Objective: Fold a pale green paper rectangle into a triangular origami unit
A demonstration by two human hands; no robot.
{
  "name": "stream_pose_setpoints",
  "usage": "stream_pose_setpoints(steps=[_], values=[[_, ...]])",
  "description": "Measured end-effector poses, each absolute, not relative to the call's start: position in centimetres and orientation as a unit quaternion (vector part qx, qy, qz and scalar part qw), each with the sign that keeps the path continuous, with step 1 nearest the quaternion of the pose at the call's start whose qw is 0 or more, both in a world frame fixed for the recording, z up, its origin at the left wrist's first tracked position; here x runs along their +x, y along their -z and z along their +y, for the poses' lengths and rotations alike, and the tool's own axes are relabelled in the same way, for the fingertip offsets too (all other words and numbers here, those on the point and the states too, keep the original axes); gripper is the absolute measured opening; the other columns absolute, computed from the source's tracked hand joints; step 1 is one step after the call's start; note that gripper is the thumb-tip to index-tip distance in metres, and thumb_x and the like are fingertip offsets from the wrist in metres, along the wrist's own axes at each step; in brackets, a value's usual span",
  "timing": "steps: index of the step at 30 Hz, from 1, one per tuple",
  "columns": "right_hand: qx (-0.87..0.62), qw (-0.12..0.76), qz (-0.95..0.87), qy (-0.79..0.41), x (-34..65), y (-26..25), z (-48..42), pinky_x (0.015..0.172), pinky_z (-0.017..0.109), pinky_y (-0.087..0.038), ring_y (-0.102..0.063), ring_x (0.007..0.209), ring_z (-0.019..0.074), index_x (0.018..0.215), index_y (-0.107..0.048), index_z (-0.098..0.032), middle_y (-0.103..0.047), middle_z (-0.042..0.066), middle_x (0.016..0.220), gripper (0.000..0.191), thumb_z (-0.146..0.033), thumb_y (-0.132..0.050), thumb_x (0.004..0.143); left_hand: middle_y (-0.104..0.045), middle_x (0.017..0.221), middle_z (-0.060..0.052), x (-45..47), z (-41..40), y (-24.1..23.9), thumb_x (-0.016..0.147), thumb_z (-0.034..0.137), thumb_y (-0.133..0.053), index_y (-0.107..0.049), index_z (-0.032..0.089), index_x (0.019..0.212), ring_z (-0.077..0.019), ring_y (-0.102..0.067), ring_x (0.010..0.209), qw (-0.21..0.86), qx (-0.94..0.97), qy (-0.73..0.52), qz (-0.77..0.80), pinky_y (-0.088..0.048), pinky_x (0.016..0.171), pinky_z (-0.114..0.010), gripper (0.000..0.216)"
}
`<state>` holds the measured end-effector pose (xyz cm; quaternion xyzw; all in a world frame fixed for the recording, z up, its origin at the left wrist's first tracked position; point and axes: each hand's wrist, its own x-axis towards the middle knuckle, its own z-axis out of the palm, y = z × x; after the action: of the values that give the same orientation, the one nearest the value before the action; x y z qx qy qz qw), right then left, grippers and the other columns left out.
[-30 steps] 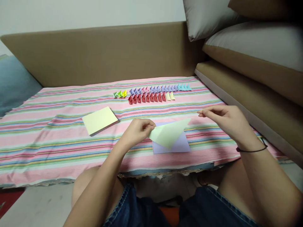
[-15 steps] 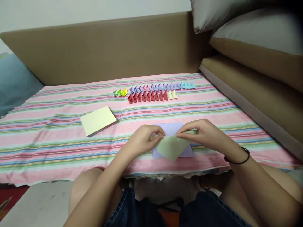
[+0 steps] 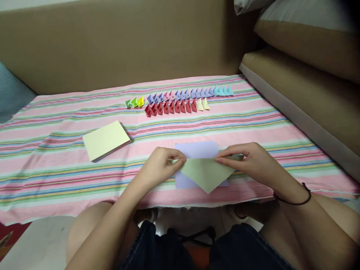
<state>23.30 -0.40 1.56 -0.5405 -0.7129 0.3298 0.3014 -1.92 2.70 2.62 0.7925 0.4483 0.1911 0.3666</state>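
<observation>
A pale green paper (image 3: 207, 173), folded into a triangle with its tip toward me, lies over a lilac sheet (image 3: 197, 150) on the striped cloth (image 3: 56, 176). My left hand (image 3: 160, 167) pinches the triangle's left corner. My right hand (image 3: 249, 161) pinches its right corner along the top fold. A black band circles my right wrist.
A stack of pale yellow paper (image 3: 105, 140) lies to the left. Two rows of small folded paper pieces (image 3: 180, 101) in green, lilac, pink, red, cream and blue sit farther back. Brown cushions (image 3: 303, 86) rise at the right and behind.
My right hand has come in from the right and pinched the green paper's right corner. The paper, held up by my left hand before, now lies flat on the lilac sheet.
</observation>
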Motion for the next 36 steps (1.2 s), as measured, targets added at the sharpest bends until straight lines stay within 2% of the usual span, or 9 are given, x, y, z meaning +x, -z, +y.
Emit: stream_pose_setpoints(steps=[5,9,14,16,19,23,28,32,36], values=[[-0.566,0.313,-0.671,-0.362,24.9,-1.7,-0.2,0.058,0.03,-0.053,-0.069,0.076,0.0229,0.077,-0.077,-0.026,-0.076,0.002,0.082,0.018,-0.042,-0.067,0.077,-0.072,0.076,-0.002,-3.6,3.9,-3.4,0.081,0.024,-0.054,-0.07,0.018,0.073,-0.0177,-0.066,0.074,0.342,0.778,-0.212,0.482,-0.047,0.064,-0.024,0.019],[-0.587,0.366,-0.59,-0.416,25.2,-1.3,-0.1,0.057,0.031,-0.054,-0.069,0.076,0.0233,0.077,-0.077,-0.025,-0.075,0.003,0.083,0.022,-0.045,-0.07,0.073,-0.07,0.074,-0.004,-4.1,4.7,-2.9,0.08,0.03,-0.058,-0.067,0.017,0.071,-0.0189,-0.065,0.075,0.334,0.71,-0.311,0.536,-0.05,0.072,-0.029,0.019],[-0.593,0.445,-0.497,-0.451,23.9,0.1,0.1,0.069,0.032,-0.055,-0.068,0.084,0.022,0.081,-0.076,-0.026,-0.075,0.002,0.09,0.019,-0.042,-0.074,0.07,-0.072,0.087,-0.01,-1.9,3.9,-1.1,0.082,0.05,-0.057,-0.068,0.013,0.094,-0.0201,-0.068,0.077,0.646,0.523,-0.3,0.468,-0.053,0.079,-0.035,0.04],[-0.589,0.453,-0.484,-0.463,23.3,0.7,0.1,0.069,0.032,-0.055,-0.068,0.083,0.0218,0.081,-0.075,-0.026,-0.075,0.002,0.088,0.019,-0.041,-0.074,0.07,-0.072,0.083,-0.008,-0.8,3.2,-0.5,0.077,0.045,-0.066,-0.068,0.013,0.089,-0.0175,-0.067,0.075,0.694,0.486,-0.28,0.451,-0.053,0.082,-0.033,0.034],[-0.571,0.447,-0.496,-0.477,22.5,1.2,-0.1,0.066,0.034,-0.056,-0.068,0.081,0.0223,0.097,-0.072,-0.026,-0.075,0.003,0.09,0.027,-0.04,-0.072,0.074,-0.068,0.069,-0.003,0.1,2.6,0.0,0.068,0.039,-0.075,-0.068,0.014,0.073,-0.0139,-0.064,0.066,0.689,0.452,-0.305,0.478,-0.054,0.075,-0.029,0.027],[-0.562,0.41,-0.611,-0.377,21.9,0.9,-0.5,0.083,0.039,-0.054,-0.063,0.105,0.0248,0.113,-0.066,-0.029,-0.067,0.004,0.116,0.035,-0.039,-0.066,0.079,-0.06,0.056,0.002,0.0,2.7,0.3,0.063,0.04,-0.079,-0.064,0.015,0.061,-0.0092,-0.056,0.054,0.649,0.45,-0.331,0.516,-0.05,0.061,-0.023,0.03],[-0.511,0.31,-0.752,-0.278,21.7,0.6,-0.6,0.097,0.043,-0.047,-0.054,0.117,0.027,0.126,-0.057,-0.028,-0.059,0.006,0.127,0.06,-0.044,-0.074,0.07,-0.058,0.051,0.003,-0.3,3.1,0.6,0.061,0.042,-0.08,-0.058,0.015,0.056,-0.0073,-0.052,0.05,0.631,0.458,-0.347,0.521,-0.044,0.054,-0.02,0.035],[-0.512,0.298,-0.75,-0.294,21.7,0.8,-0.6,0.097,0.04,-0.046,-0.055,0.116,0.0244,0.126,-0.056,-0.027,-0.059,0.006,0.126,0.052,-0.045,-0.067,0.078,-0.057,0.049,0.004,-0.3,3.3,0.8,0.063,0.041,-0.078,-0.058,0.015,0.057,-0.0068,-0.05,0.047,0.634,0.474,-0.358,0.495,-0.043,0.053,-0.02,0.033],[-0.511,0.301,-0.721,-0.358,21.6,0.6,-0.7,0.084,0.033,-0.052,-0.056,0.114,0.0226,0.122,-0.059,-0.027,-0.059,0.005,0.126,0.041,-0.044,-0.058,0.085,-0.053,0.047,0.005,-0.5,3.4,0.8,0.065,0.04,-0.077,-0.056,0.016,0.058,-0.0067,-0.048,0.047,0.64,0.48,-0.378,0.466,-0.042,0.055,-0.02,0.033]])
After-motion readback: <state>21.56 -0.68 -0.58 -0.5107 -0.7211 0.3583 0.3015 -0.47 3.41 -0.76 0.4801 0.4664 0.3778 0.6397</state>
